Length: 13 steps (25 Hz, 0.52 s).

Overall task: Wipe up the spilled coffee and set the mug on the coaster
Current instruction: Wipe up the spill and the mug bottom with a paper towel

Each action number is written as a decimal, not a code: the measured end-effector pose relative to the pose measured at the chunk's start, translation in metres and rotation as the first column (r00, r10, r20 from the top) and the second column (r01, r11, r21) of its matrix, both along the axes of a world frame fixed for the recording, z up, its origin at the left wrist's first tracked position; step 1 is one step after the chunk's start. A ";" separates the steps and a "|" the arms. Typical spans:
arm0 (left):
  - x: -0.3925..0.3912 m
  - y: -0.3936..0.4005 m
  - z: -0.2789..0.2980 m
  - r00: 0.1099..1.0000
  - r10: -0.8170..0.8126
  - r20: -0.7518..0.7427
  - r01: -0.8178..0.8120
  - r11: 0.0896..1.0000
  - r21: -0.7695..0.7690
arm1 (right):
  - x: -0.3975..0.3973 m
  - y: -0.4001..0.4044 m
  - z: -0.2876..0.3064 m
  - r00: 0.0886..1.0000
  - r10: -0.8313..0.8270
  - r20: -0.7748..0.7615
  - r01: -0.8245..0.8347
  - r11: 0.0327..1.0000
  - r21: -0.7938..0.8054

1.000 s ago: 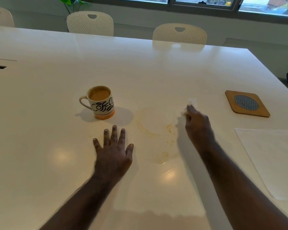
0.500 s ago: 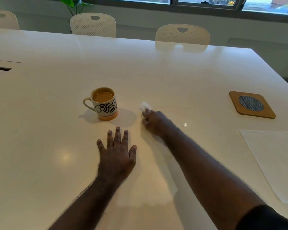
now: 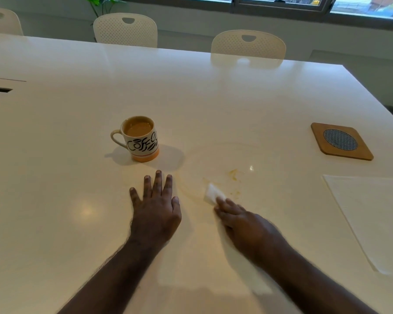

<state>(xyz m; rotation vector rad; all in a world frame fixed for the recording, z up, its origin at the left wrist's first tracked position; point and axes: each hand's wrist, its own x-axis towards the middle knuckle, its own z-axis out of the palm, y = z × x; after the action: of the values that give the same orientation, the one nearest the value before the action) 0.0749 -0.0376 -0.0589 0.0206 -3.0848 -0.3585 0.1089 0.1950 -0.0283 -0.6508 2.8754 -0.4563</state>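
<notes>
Wide glossy white table (image 3: 213, 98), seen from above. Left hand (image 3: 156, 209) flat on it, palm down, fingers spread and straight. Right hand (image 3: 243, 220) blurred, pressing a small folded white tissue (image 3: 212, 193) onto the tabletop; only the tissue's far corner visible past the fingertips. Thin tan coffee smears (image 3: 233, 174) just beyond and right of the tissue. Cream ceramic mug (image 3: 141, 139) with black lettering and orange base upright beyond the left hand, full of milky coffee, handle pointing left. Square wooden coaster (image 3: 342, 141) with round grey woven centre far right, well apart from the mug. White paper sheet (image 3: 372, 216) nearer, below the coaster. Three perforated white chairs (image 3: 247, 45) at the far edge.
</notes>
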 end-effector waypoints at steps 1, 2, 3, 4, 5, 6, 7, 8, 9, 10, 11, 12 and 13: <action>0.000 0.000 0.000 1.000 0.003 -0.004 -0.003 1.000 -0.009 | 0.000 0.018 -0.003 0.997 -0.080 0.013 0.080 0.997 0.008; 0.000 0.000 0.000 1.000 0.005 -0.009 -0.005 1.000 -0.019 | -0.001 0.036 -0.003 0.986 -0.166 0.017 0.165 0.986 0.026; 0.000 0.001 0.000 1.000 0.005 -0.013 -0.006 1.000 -0.027 | -0.004 0.052 -0.001 0.969 -0.249 -0.003 0.249 0.967 0.046; 0.000 0.001 -0.001 1.000 0.005 -0.013 -0.006 0.999 -0.032 | -0.009 0.066 0.003 0.945 -0.326 -0.034 0.328 0.943 0.063; 0.000 0.001 -0.001 1.000 0.006 -0.010 -0.006 0.999 -0.035 | -0.015 0.076 0.007 0.918 -0.392 -0.069 0.396 0.916 0.063; 0.000 0.001 0.000 1.000 0.007 -0.005 -0.007 0.999 -0.036 | -0.023 0.079 0.011 0.893 -0.441 -0.090 0.447 0.893 0.054; 0.001 0.001 0.000 1.000 0.008 -0.004 -0.008 0.999 -0.036 | -0.032 0.078 0.015 0.878 -0.467 -0.102 0.474 0.879 0.049; 0.001 0.001 0.001 1.000 0.008 -0.005 -0.008 0.999 -0.033 | -0.043 0.072 0.020 0.876 -0.472 -0.104 0.479 0.875 0.063; 0.001 0.001 0.001 1.000 0.007 -0.006 -0.007 1.000 -0.030 | -0.054 0.063 0.023 0.882 -0.460 -0.101 0.468 0.880 0.079; 0.002 0.002 0.002 1.000 0.005 -0.007 -0.005 1.000 -0.028 | -0.063 0.051 0.025 0.894 -0.437 -0.100 0.446 0.891 0.087; 0.003 0.002 0.003 1.000 0.003 -0.008 -0.003 1.000 -0.029 | -0.071 0.036 0.026 0.908 -0.406 -0.106 0.415 0.906 0.081; 0.003 0.002 0.003 1.000 0.000 -0.009 0.000 1.000 -0.031 | -0.076 0.020 0.026 0.922 -0.372 -0.109 0.380 0.923 0.066; 0.003 0.002 0.004 1.000 -0.004 -0.007 0.003 1.000 -0.031 | -0.077 0.001 0.023 0.937 -0.332 -0.105 0.338 0.940 0.042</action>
<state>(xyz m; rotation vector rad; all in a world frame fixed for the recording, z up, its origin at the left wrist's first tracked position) 0.0780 -0.0358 -0.0550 0.0129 -3.0829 -0.3104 0.0318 0.1963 -0.0049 -0.1727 3.0883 -0.3890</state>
